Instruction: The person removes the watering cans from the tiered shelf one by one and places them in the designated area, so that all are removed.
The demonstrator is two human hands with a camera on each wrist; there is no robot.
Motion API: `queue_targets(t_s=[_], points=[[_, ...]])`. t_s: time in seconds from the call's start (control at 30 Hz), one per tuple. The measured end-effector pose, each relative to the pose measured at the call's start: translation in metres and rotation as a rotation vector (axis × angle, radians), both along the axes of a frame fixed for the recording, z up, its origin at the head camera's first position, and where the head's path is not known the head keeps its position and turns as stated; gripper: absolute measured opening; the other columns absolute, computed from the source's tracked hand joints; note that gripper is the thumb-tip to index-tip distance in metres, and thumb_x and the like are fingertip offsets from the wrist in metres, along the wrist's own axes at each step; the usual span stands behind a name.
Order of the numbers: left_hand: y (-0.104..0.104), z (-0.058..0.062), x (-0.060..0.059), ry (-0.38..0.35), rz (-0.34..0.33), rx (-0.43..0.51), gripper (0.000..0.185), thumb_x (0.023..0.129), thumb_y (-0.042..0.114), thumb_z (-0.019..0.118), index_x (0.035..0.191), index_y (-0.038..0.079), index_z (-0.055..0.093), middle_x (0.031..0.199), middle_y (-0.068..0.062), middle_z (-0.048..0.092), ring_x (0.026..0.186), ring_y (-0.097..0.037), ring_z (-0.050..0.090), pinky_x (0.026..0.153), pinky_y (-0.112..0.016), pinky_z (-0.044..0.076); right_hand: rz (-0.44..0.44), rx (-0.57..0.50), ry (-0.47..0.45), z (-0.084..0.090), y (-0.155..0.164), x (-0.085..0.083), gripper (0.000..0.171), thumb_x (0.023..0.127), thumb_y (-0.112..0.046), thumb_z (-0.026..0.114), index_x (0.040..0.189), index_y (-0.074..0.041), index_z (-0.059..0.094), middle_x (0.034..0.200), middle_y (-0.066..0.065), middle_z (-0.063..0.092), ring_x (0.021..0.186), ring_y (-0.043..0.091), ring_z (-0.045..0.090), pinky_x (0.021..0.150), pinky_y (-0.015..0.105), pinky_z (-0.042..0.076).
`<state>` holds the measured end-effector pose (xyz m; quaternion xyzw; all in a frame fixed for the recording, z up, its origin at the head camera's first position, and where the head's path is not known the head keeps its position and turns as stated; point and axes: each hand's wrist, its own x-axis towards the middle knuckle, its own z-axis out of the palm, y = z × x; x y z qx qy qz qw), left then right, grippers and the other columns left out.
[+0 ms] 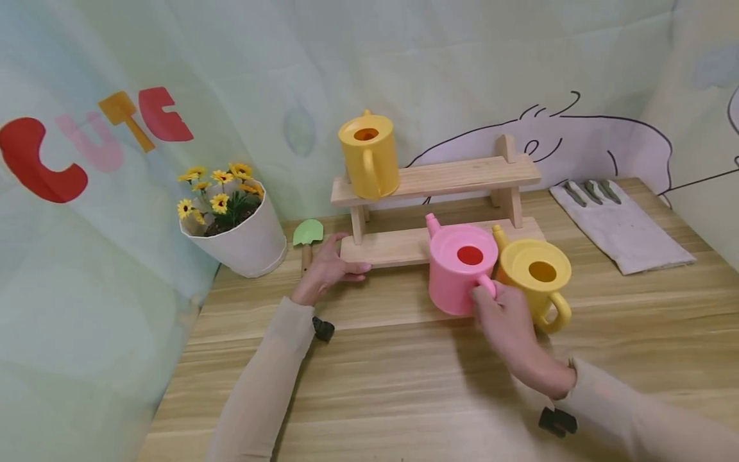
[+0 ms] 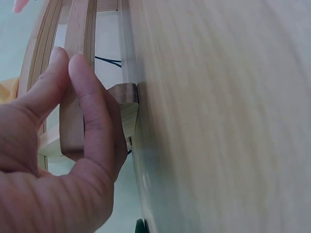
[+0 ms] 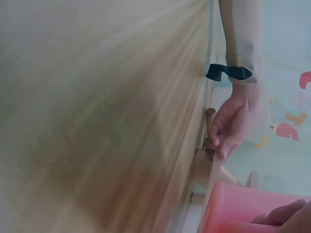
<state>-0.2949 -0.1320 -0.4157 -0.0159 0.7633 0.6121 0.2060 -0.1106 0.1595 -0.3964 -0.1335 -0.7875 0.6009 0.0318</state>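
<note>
The pink watering can [image 1: 456, 282] sits in a tight spot: the front yellow watering can [image 1: 534, 289] stands just to its right, and you cannot tell whether the two touch. A sideways swing of your right hand [image 1: 514, 333] could push that neighbour over. The hold is on one side only, so the body may tip if the handle [image 1: 487, 285] twists in your grasp. The spout [image 1: 433, 226] reaches towards the wooden shelf [image 1: 398, 247] — raised carelessly, it could catch the upper board. Your left hand [image 1: 329, 266] pinches the lower board's left end between thumb and fingers; a tug there could jolt the upper yellow watering can [image 1: 382, 165], which stands on the left end of the top board.

Your right fingers are curled round the pink can's handle, so its body lies just beyond them, on their left, roughly upright and hiding part of the lower board in the head view. Whether its base rests on that board, touches the surface [image 1: 392, 366] or hangs clear of both — the views leave that uncertain, so judge the height before you let go.
</note>
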Motion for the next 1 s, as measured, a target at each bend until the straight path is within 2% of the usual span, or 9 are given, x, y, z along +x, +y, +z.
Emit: queue_targets(t_s=[0.23,0.43,0.57,0.67,1.0], points=[[0.001,0.001,-0.001,-0.008,0.007,0.018,0.108,0.091,-0.013,0.080,0.173,0.010,0.014,0.144,-0.032,0.055,0.076,-0.015,0.075,0.070,-0.027,0.073,0.001,0.021,-0.044,-0.011,0.001,0.004,0.039,0.106,-0.021,0.050,0.068,-0.012,0.051,0.057,-0.001,0.048,0.053,0.016,0.043,0.041,0.026,0.033],[0.001,0.001,-0.001,-0.010,0.010,0.025,0.108,0.091,-0.013,0.080,0.173,0.010,0.013,0.144,-0.031,0.055,0.076,-0.015,0.075,0.070,-0.027,0.073,-0.011,0.031,-0.040,-0.021,0.003,0.006,0.039,0.107,-0.021,0.052,0.069,-0.010,0.051,0.057,-0.001,0.046,0.053,0.015,0.042,0.041,0.025,0.032],[0.001,0.001,-0.001,-0.011,0.013,0.027,0.108,0.091,-0.014,0.080,0.172,0.010,0.014,0.147,-0.033,0.053,0.076,-0.016,0.074,0.069,-0.027,0.073,-0.001,0.035,-0.057,-0.018,0.001,0.010,0.038,0.107,-0.020,0.051,0.070,-0.010,0.051,0.058,-0.002,0.046,0.054,0.014,0.042,0.043,0.023,0.033],[0.001,0.001,-0.001,-0.009,0.013,0.027,0.108,0.090,-0.014,0.080,0.172,0.010,0.014,0.146,-0.032,0.053,0.075,-0.016,0.074,0.069,-0.027,0.072,-0.005,0.025,-0.049,-0.009,-0.004,0.015,0.038,0.108,-0.017,0.050,0.071,-0.008,0.050,0.060,0.000,0.045,0.056,0.015,0.042,0.046,0.023,0.032],[0.001,0.001,0.000,-0.003,0.008,0.022,0.107,0.091,-0.014,0.080,0.172,0.010,0.014,0.136,-0.028,0.056,0.073,-0.014,0.075,0.069,-0.026,0.072,-0.020,0.013,-0.039,-0.023,-0.004,0.012,0.039,0.108,-0.020,0.052,0.071,-0.010,0.053,0.059,-0.002,0.047,0.055,0.016,0.044,0.044,0.025,0.033]])
